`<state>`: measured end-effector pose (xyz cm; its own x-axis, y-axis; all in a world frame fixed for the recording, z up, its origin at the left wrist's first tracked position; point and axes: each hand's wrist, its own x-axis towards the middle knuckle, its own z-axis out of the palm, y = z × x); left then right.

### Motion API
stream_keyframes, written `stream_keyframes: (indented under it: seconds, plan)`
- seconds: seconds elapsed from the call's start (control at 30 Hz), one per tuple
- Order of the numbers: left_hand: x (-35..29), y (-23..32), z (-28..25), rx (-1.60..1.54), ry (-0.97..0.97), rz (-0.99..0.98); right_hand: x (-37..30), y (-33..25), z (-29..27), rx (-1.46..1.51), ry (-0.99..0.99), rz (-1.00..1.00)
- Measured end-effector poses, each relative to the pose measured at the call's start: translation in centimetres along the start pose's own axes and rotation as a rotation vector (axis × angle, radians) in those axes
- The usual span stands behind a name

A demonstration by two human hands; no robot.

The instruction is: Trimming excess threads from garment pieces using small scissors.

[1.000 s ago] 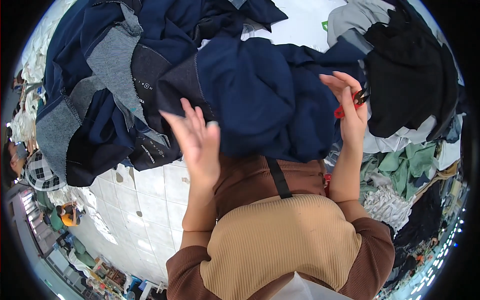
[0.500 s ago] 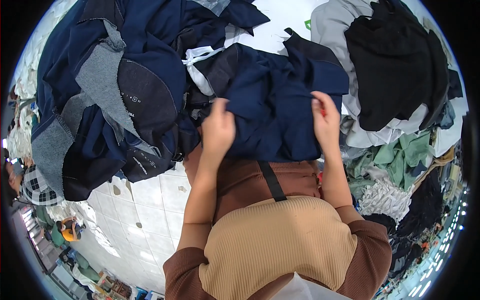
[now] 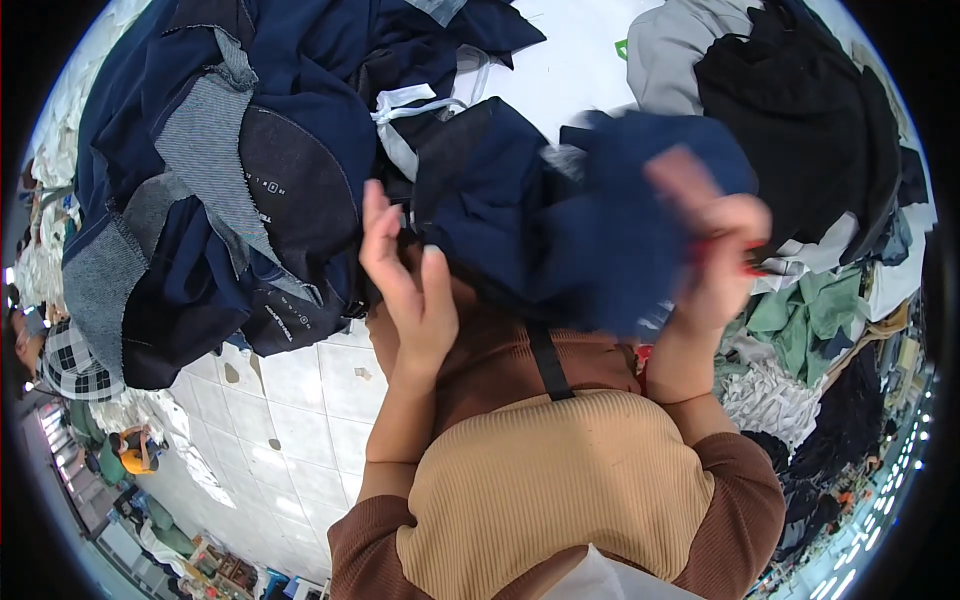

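Note:
A navy garment lies across my lap and the near edge of the table, its right part lifted and smeared by motion. My right hand is at the raised part, its fingers blurred but closed on the cloth. A small red object shows in the same hand, too blurred to tell its kind. My left hand is open, fingers apart, just left of the garment and holding nothing. Beside it, a white strip or tie lies at the garment's far left corner.
On the left, a large heap of navy cloth has grey knit undersides and dark printed panels. A black garment lies over grey cloth at the right. Green scraps and white scraps are piled below. White table surface shows between.
The garment's right side has been lifted and swung to the right with my right hand. My left hand has come off the cloth, moved left and opened.

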<state>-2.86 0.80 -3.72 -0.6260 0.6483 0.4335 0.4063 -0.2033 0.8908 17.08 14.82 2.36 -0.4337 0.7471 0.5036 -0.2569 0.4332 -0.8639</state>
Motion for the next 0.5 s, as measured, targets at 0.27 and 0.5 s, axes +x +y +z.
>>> stream_keyframes:
  seconds: [0.27,0.5]
  plan:
    - [0.0,-0.1,0.3,0.368,-0.776,-0.069,-0.7,1.2,-2.8,-0.013,0.356,0.387]
    - [-1.1,-0.2,-0.3,0.000,-0.872,-0.414,-4.1,5.2,-9.1,-0.848,-0.086,0.650]
